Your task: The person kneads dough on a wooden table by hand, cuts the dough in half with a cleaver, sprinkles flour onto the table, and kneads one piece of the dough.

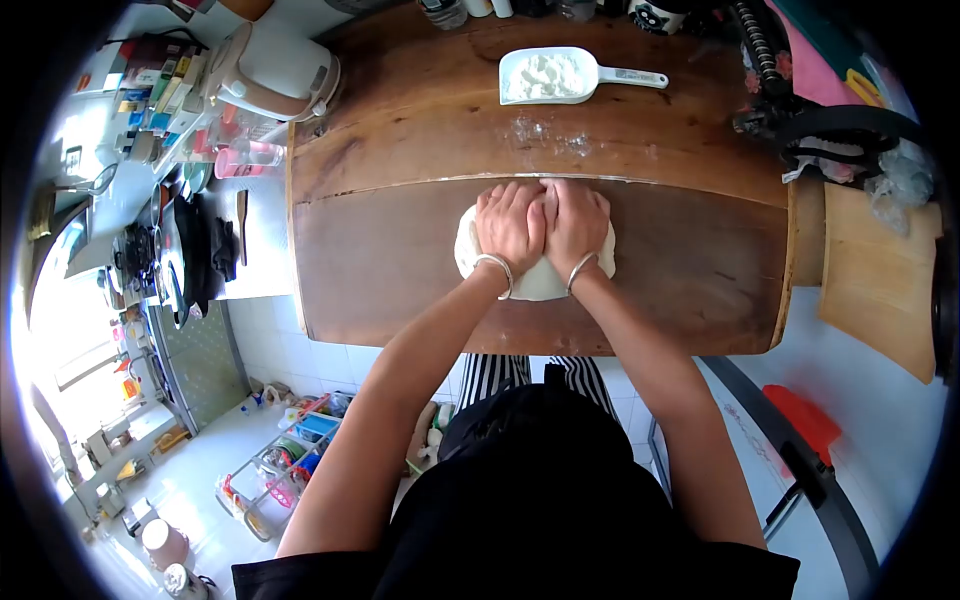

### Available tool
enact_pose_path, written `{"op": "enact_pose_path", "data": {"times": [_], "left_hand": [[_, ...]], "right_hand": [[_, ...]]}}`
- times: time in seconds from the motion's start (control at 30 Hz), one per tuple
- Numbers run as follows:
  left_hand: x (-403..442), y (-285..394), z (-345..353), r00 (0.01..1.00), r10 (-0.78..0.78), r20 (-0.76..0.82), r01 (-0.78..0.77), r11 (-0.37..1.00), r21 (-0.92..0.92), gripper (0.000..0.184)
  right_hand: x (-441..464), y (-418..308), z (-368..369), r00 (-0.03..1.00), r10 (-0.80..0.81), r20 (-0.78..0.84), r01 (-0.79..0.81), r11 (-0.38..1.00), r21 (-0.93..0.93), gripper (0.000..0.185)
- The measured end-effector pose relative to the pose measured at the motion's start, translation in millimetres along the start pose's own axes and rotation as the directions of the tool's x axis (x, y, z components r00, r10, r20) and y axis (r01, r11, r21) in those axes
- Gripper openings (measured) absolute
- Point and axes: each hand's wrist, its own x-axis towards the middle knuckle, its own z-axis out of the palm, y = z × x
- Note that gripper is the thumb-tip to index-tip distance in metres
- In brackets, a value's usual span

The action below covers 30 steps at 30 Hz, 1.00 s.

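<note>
A pale, rounded lump of dough (543, 283) lies on the wooden board, near the middle of the head view. My left hand (511, 228) presses on its left part with the fingers curled over the far side. Beside it, touching at the thumbs, my right hand (577, 222) grips the right part the same way. The hands hide most of the dough's top and far edge. Each wrist wears a silver bangle. Beyond the hands, a white scoop (593, 85) holding white flour (545, 77) rests on the wood, with flour dusted nearby.
The wooden board (380, 255) ends just in front of my body. At the back left stands a white rice cooker (275, 75). Black straps and plastic bags (900, 185) lie at the right, above a light wooden board (880, 280). A wire rack (275, 470) stands on the floor.
</note>
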Motion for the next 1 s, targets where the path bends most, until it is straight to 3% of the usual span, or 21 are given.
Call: {"op": "enact_pose_path", "data": {"times": [0.03,0.13,0.2,0.27,0.33,0.4,0.43,0.53,0.6,0.63,0.67,0.7,0.73,0.8,0.87,1.0], "left_hand": [[7,1,1,0.997,0.010,-0.072,-0.011,1.000,-0.014,0.031],[21,-9,8,0.998,-0.064,-0.011,0.064,0.998,-0.003,0.031],[30,-14,12,0.998,-0.038,-0.054,0.038,0.999,0.006,0.032],[38,-17,14,0.995,-0.098,0.015,0.098,0.995,0.011,0.033],[47,-13,12,0.995,-0.098,-0.033,0.096,0.994,-0.051,0.043],[55,-3,1,0.960,-0.249,0.126,0.242,0.968,0.066,0.047],[60,2,-6,0.898,-0.363,0.247,0.325,0.928,0.181,0.054],[49,8,-18,0.908,-0.299,0.295,0.280,0.954,0.104,0.056],[28,21,-49,0.897,-0.295,0.329,0.302,0.953,0.029,0.054],[17,28,-64,0.885,-0.279,0.373,0.318,0.947,-0.048,0.051],[0,32,-73,0.884,-0.279,0.375,0.321,0.946,-0.053,0.051],[-22,31,-78,0.936,-0.244,0.254,0.282,0.952,-0.123,0.047],[-44,28,-81,0.968,-0.216,0.130,0.237,0.954,-0.183,0.043],[-92,13,-69,0.978,-0.189,0.083,0.186,0.982,0.041,0.035],[-128,-2,-46,0.982,0.019,-0.189,-0.020,1.000,-0.006,0.036],[-128,-6,-34,0.978,-0.011,-0.210,0.023,0.998,0.058,0.041]], "right_hand": [[6,-1,3,0.999,0.011,-0.034,-0.012,0.999,-0.041,0.017],[21,4,14,0.995,0.094,-0.012,-0.094,0.995,-0.018,0.017],[31,6,18,0.991,0.133,0.011,-0.133,0.991,-0.031,0.025],[39,3,17,0.968,0.237,0.087,-0.227,0.967,-0.111,0.032],[47,-4,11,0.950,0.292,0.114,-0.275,0.951,-0.143,0.036],[57,-8,9,0.877,0.435,0.205,-0.402,0.897,-0.185,0.037],[60,-4,13,0.884,0.426,0.192,-0.392,0.900,-0.189,0.037],[62,5,11,0.907,0.330,0.263,-0.280,0.936,-0.212,0.039],[49,-3,-3,0.800,0.319,0.509,-0.346,0.937,-0.043,0.039],[40,-19,-22,0.812,0.266,0.519,-0.277,0.959,-0.058,0.037],[23,-37,-35,0.864,0.229,0.449,-0.225,0.972,-0.063,0.035],[1,-56,-40,0.906,0.187,0.379,-0.173,0.982,-0.072,0.032],[-32,-75,-34,0.981,0.125,0.148,-0.115,0.990,-0.077,0.027],[-82,-90,-36,0.985,-0.171,-0.036,0.167,0.982,-0.085,0.016],[-123,-66,-21,0.947,-0.320,0.033,0.322,0.938,-0.131,0.024],[-115,-41,-2,0.909,-0.415,0.032,0.413,0.893,-0.177,0.032]]}}
